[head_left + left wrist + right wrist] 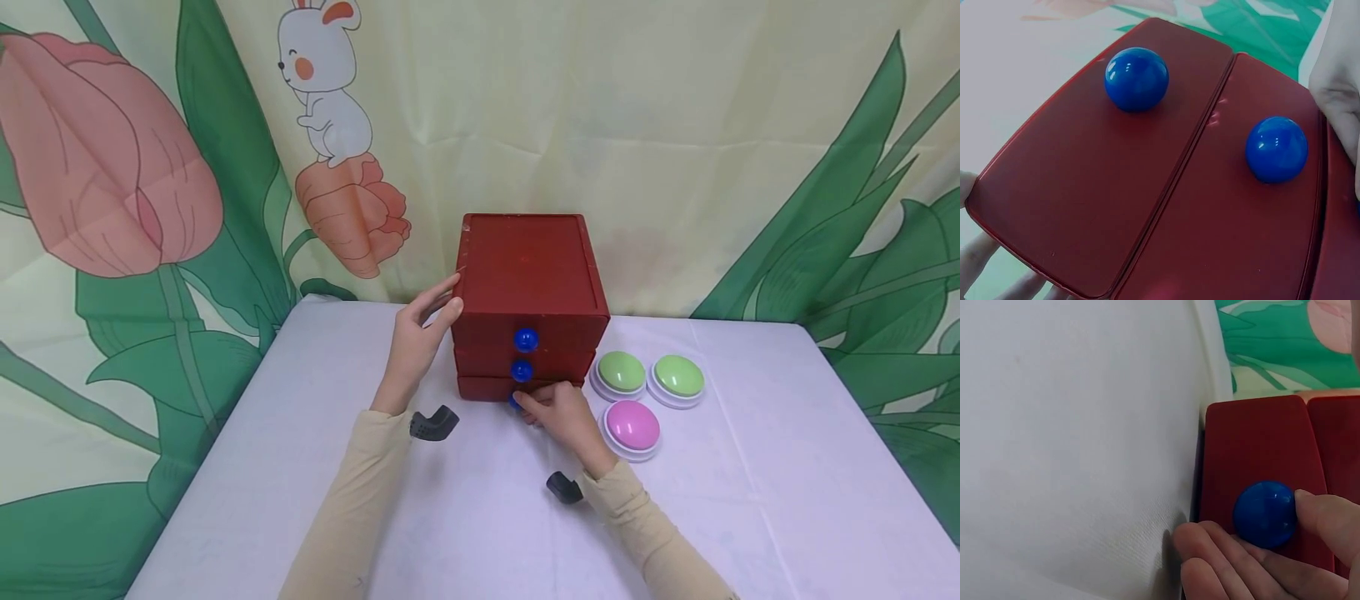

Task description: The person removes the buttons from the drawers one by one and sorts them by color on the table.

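Observation:
A dark red cabinet point(525, 267) of three stacked drawers stands at the middle back of the table, each drawer front bearing a round blue knob. My left hand point(425, 333) rests against the cabinet's left side near the top, fingers stretched out; in the left wrist view its fingertips point(1019, 284) show at the cabinet's edge. My right hand point(561, 415) is at the lowest drawer and pinches its blue knob point(1265, 514) between thumb and fingers. The top knob point(1137, 79) and the middle knob point(1277, 150) are untouched. All drawers look closed.
Two green push buttons point(621, 371) point(678, 376) and a pink one point(633, 425) sit on white bases right of the cabinet, close to my right hand. A white cloth covers the table point(750, 517). Behind hangs a printed curtain point(637, 150).

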The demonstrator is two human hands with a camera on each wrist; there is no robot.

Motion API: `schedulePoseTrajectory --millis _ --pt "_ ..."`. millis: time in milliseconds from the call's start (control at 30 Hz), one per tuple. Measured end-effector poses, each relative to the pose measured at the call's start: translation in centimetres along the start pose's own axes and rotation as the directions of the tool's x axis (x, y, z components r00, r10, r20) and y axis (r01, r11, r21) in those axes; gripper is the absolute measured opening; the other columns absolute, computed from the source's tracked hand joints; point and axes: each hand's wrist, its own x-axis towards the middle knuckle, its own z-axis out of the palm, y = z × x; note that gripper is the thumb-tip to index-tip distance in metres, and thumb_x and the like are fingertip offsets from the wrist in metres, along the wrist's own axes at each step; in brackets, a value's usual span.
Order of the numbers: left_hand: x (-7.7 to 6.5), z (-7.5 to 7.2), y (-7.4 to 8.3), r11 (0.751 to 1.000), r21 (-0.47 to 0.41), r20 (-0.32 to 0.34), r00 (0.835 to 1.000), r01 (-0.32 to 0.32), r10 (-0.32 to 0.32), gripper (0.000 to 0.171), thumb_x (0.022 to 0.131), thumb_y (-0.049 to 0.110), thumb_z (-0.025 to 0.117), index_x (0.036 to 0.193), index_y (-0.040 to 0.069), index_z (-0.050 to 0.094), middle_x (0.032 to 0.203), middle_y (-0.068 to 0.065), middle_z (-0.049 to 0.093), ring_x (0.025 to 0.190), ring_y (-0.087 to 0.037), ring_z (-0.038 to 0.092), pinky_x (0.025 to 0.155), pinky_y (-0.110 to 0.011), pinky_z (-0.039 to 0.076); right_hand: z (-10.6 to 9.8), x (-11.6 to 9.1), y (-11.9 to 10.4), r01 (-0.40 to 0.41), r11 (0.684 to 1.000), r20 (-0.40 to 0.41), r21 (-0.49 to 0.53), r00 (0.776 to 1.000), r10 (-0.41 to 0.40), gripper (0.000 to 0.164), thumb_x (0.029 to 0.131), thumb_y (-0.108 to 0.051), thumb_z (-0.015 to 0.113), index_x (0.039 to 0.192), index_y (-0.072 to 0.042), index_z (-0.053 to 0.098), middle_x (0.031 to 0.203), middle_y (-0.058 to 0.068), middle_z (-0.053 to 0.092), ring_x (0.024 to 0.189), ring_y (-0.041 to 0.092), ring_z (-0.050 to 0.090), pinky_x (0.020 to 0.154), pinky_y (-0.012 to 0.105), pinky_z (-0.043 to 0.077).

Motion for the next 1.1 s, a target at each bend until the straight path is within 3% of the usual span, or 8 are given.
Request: schedulePoseTrajectory --millis 533,1100 --pt "-0.1 -0.1 0.1 1.0 0.004 0.011 1.0 0.014 -0.014 0.043 0.097 0.032 0.064 0.139 0.026 0.06 0.141 0.003 0.057 0.126 -0.018 0.054 0.107 -0.051 0.043 0.2 -2.0 -0.1 -0.034 0.999 0.042 -0.009 0.999 0.034 0.027 0.09 -0.036 0.072 0.082 -0.012 0.081 0.067 -0.002 0.071 0.065 0.012 0.064 0.066 0.026 0.051" --pt "0.0 0.0 -0.1 1.0 0.009 -0.002 1.0 0.008 -0.008 0.042 0.096 0.033 0.065 0.138 0.028 0.061 0.14 0.005 0.059 0.125 -0.015 0.056 0.105 -0.05 0.045 0.5 -3.7 -0.2 -0.032 0.999 0.045 -0.022 0.998 0.033 0.024 0.09 -0.033 0.073 0.081 -0.012 0.08 0.065 -0.003 0.069 0.061 0.009 0.058 0.058 0.023 0.048"
